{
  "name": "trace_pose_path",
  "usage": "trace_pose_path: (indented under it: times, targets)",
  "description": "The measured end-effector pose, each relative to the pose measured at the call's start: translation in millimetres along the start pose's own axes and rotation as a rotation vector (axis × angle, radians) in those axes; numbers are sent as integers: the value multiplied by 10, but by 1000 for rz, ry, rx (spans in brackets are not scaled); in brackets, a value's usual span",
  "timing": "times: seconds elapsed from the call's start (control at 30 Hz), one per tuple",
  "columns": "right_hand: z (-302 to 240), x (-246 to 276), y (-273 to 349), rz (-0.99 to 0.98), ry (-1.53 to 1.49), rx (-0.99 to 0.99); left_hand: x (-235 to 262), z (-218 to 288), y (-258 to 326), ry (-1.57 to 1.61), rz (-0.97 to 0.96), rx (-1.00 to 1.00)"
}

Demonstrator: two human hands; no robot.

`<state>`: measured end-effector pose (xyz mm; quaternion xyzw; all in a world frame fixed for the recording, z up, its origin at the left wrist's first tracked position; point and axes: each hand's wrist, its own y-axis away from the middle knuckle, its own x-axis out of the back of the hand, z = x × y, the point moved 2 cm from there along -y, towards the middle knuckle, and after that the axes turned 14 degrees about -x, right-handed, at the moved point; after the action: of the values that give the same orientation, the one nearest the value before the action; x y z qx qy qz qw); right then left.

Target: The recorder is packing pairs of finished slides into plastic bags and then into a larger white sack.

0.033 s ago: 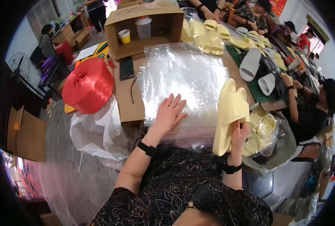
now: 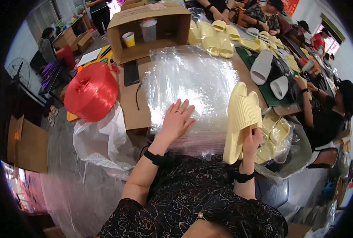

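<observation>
My left hand (image 2: 177,121) lies flat with fingers spread on a stack of clear plastic bags (image 2: 192,75) in front of me. In my right hand (image 2: 252,141) is a pair of pale yellow slide slippers (image 2: 244,115), held upright side by side over the stack's right edge. My right fingers are closed round the slippers near their ribbed straps and partly hidden by them. Beside that hand, a plastic-lined container (image 2: 299,160) holds more yellow slippers in clear bags (image 2: 277,133).
An open cardboard box (image 2: 148,49) with two cups stands behind the bags. Left are a black phone (image 2: 131,73), a red roll of plastic twine (image 2: 91,91) and a white sack (image 2: 101,141). Yellow slides (image 2: 216,41) and grey slides (image 2: 261,67) cover the table at right, where other people work.
The view has shifted very slightly. Both hands keep their places, the left on the bags and the right on the slippers.
</observation>
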<state>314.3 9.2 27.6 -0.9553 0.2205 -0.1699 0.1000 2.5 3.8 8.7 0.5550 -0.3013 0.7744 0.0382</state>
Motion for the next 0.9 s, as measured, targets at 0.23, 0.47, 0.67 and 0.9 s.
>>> trace_pose_path:
  times: [0.23, 0.47, 0.67, 0.9]
  targets:
    - [-227, 118, 24, 1, -99, 80, 407, 88, -202, 353, 178, 95]
    - [-251, 163, 59, -73, -214, 134, 528, 51, -295, 531, 122, 317]
    - [-353, 224, 93, -95, -119, 111, 401, -21, -274, 601, 151, 400]
    - [-708, -61, 350, -453, 254, 549, 495, 46, -441, 866, 168, 302]
